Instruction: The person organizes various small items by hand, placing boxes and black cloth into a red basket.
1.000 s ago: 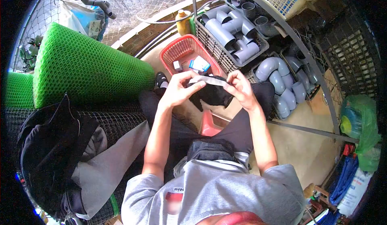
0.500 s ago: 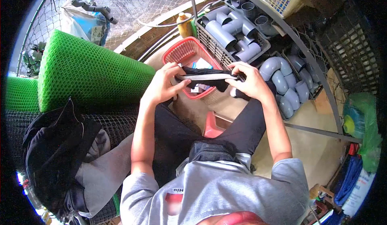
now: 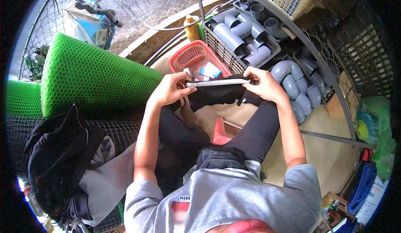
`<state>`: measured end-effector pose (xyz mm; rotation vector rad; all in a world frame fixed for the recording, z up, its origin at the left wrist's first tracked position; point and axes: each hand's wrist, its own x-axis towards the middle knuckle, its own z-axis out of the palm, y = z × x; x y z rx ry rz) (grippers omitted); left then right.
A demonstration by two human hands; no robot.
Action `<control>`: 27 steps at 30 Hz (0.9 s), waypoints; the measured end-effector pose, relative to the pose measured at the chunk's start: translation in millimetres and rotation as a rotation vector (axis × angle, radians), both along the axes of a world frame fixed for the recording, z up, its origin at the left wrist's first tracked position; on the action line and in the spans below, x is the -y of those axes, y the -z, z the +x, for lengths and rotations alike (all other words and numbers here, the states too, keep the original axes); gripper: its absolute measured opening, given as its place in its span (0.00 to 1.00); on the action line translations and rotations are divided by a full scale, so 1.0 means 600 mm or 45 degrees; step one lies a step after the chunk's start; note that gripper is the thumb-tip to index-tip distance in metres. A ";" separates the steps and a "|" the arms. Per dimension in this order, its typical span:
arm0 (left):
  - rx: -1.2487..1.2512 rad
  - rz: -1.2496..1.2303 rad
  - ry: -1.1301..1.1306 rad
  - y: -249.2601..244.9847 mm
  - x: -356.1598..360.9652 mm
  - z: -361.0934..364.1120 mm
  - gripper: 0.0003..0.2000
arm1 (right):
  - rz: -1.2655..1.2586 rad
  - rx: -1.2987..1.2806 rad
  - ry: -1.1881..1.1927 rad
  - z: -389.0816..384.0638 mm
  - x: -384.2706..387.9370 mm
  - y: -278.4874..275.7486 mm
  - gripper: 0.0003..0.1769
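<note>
A black cloth (image 3: 215,96) with a pale band along its upper edge is stretched between my two hands, above my knees. My left hand (image 3: 172,89) pinches the band's left end between thumb and fingers. At the right end, my right hand (image 3: 264,85) grips the same band. The cloth hangs down from the band and covers the near part of a red plastic basket (image 3: 184,56). Blue and white packets (image 3: 210,71) show inside that basket.
Rolled green mesh (image 3: 96,76) lies at the left, beside a dark garment (image 3: 58,149). Crates of grey pipe fittings (image 3: 229,38) stand ahead and right. A red stool (image 3: 220,132) is between my legs. A yellow bottle (image 3: 191,28) stands behind the basket.
The black cloth now hangs lower and more spread out beneath the band. My right hand has shifted slightly, and more of the packets in the basket shows.
</note>
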<state>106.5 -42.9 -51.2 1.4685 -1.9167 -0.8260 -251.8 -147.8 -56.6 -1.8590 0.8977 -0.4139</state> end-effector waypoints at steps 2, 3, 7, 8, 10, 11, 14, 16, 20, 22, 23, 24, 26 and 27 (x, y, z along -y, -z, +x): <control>-0.279 0.123 -0.049 0.008 -0.005 0.001 0.12 | 0.197 0.263 0.026 -0.006 0.006 0.005 0.14; -0.560 0.245 -0.095 0.006 -0.002 0.000 0.11 | 0.238 0.307 0.029 -0.006 0.006 0.004 0.14; -0.634 0.185 -0.207 0.017 0.004 -0.014 0.09 | 0.154 0.384 0.107 -0.001 0.003 0.008 0.14; -0.627 0.010 -0.148 0.021 0.011 -0.019 0.08 | 0.069 0.397 0.166 0.004 0.004 0.005 0.13; -0.583 0.021 -0.242 0.025 0.014 -0.024 0.08 | 0.073 0.417 0.237 0.005 -0.002 -0.005 0.14; -0.534 0.032 -0.341 0.023 0.015 -0.026 0.09 | 0.079 0.441 0.304 0.007 -0.003 -0.011 0.15; -0.514 0.036 -0.449 0.008 0.016 -0.042 0.17 | 0.038 0.367 0.332 0.011 -0.005 -0.011 0.25; -0.665 0.006 -0.553 0.006 0.020 -0.059 0.20 | 0.045 0.388 0.382 0.018 -0.009 -0.011 0.28; -0.584 -0.106 -0.757 0.065 0.030 -0.058 0.19 | 0.089 0.569 0.476 0.032 -0.005 0.041 0.32; -0.622 -0.080 -0.794 0.084 0.029 -0.063 0.20 | 0.095 0.608 0.555 0.039 -0.007 0.072 0.30; -0.659 -0.058 -0.829 0.099 0.028 -0.064 0.20 | 0.100 0.606 0.556 0.042 -0.010 0.085 0.30; -0.723 -0.055 -0.839 0.116 0.028 -0.064 0.21 | 0.165 0.612 0.614 0.044 -0.012 0.098 0.30; -0.877 -0.043 -0.853 0.147 0.027 -0.066 0.22 | 0.289 0.673 0.686 0.048 -0.017 0.124 0.28; -1.032 -0.038 -0.864 0.160 0.027 -0.065 0.22 | 0.292 0.672 0.685 0.047 -0.018 0.136 0.28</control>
